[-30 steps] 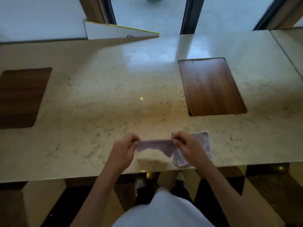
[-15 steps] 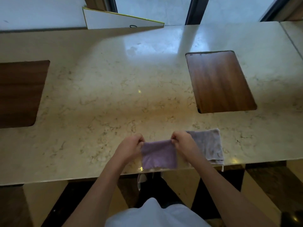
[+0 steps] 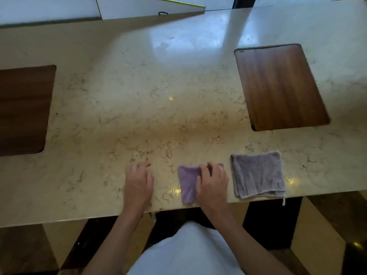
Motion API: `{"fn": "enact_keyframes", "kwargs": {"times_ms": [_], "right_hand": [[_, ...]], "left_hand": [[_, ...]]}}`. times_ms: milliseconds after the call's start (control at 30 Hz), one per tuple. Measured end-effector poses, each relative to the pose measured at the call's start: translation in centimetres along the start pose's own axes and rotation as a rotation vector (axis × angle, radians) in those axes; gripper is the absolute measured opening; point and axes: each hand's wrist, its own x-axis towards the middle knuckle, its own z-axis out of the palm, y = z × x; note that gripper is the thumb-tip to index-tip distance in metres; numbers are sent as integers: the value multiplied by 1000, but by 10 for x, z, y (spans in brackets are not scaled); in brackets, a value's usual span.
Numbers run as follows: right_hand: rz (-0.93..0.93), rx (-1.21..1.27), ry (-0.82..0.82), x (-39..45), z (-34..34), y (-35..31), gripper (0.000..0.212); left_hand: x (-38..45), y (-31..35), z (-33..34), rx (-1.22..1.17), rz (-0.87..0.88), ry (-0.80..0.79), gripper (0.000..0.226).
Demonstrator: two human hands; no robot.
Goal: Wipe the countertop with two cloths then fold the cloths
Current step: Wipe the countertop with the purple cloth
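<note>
A small folded purple cloth [image 3: 187, 183] lies flat near the front edge of the marble countertop [image 3: 139, 120]. My right hand [image 3: 213, 182] rests palm-down on its right half, fingers spread. My left hand [image 3: 140, 179] lies flat on the bare marble to the left of the cloth, apart from it and holding nothing. A folded grey cloth [image 3: 258, 174] lies to the right of the purple one, close to the front edge, with a small tag hanging over the edge.
Two wooden inset panels sit in the counter, one at the right [image 3: 278, 86] and one at the left edge [image 3: 23, 110]. A white board with a yellow edge [image 3: 151, 6] leans at the back. The counter's front edge runs just below my hands.
The purple cloth, held up between both hands before, now lies folded flat on the counter. My left hand has let go and moved left; my right hand presses on the cloth.
</note>
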Motion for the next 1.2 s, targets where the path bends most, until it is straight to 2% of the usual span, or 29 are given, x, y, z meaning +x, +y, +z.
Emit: {"fn": "enact_keyframes", "kwargs": {"times_ms": [133,233,333,400,467,533,567,667,733,833,900,967,1067,1133,1200], "right_hand": [[96,-120,-56,-3,13,-14,50],[105,-220,-140,-9,28,-27,61],[158,-225,-115,-17,45,-56,65],[108,-192,-130,-30,58,-87,63],[-17,-154,-160,-51,69,-114,59],[-143,-164,-174,-69,72,-114,55],[-147,-172,-156,-72,70,-101,53],[119,-212,-73,-55,53,-38,55],[298,-204,-82,-35,37,-11,58],[408,-154,-37,-12,40,-44,59],[262,-116,-68,-20,57,-94,61],[-29,-88,-158,-47,77,-143,62],[-348,-101,-228,-77,86,-159,55],[-362,-129,-220,-70,77,-130,54],[-205,-219,-188,-51,60,-89,60]], "left_hand": [[0,-55,-27,260,29,64,48],[9,-106,-52,312,15,36,53],[22,-152,-71,288,63,-10,57],[29,-166,-74,277,134,-50,60],[30,-170,-72,307,210,-80,59],[29,-176,-67,326,240,-107,60],[28,-178,-66,330,239,-111,61],[25,-181,-63,355,234,-113,61],[26,-179,-63,371,225,-98,60],[25,-177,-60,396,206,-93,60],[25,-177,-59,401,197,-95,60],[26,-177,-59,407,182,-91,60],[25,-176,-59,416,176,-90,60],[25,-176,-60,424,181,-99,60],[27,-176,-61,420,184,-104,60]]}}
